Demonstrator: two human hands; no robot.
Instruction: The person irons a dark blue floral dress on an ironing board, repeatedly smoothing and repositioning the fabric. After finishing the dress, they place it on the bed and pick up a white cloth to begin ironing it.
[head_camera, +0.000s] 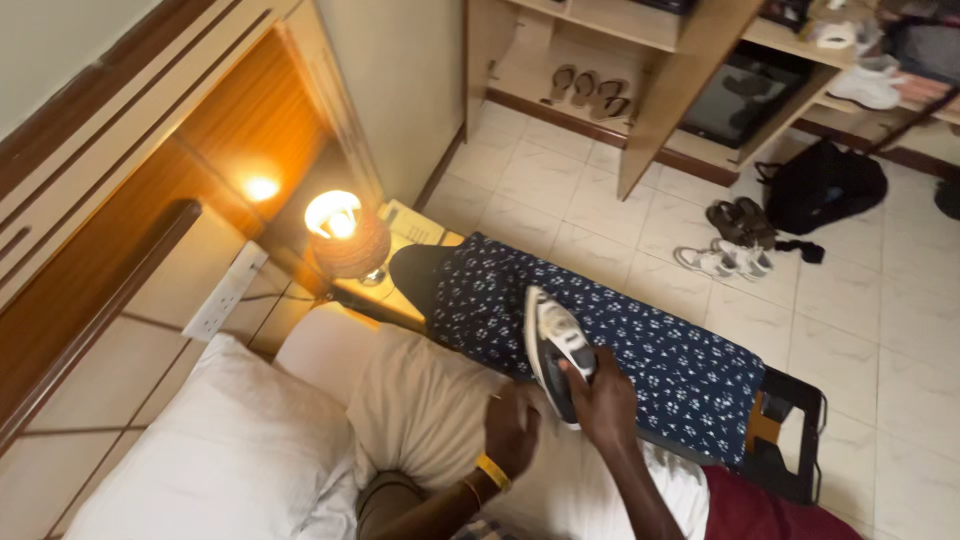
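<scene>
Right hand (607, 400) closed around the handle of a white and dark iron (556, 350), iron on the near edge of the blue patterned ironing board (660, 360), left hand (512, 430) just left, pressing flat on the cream cloth (420, 400), fingers not closed on it, lit lamp (345, 235) far left.

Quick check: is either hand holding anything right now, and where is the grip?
The right hand holds the clothes iron by its handle at the rear end. The left hand holds nothing; it rests on the beige cloth.
</scene>
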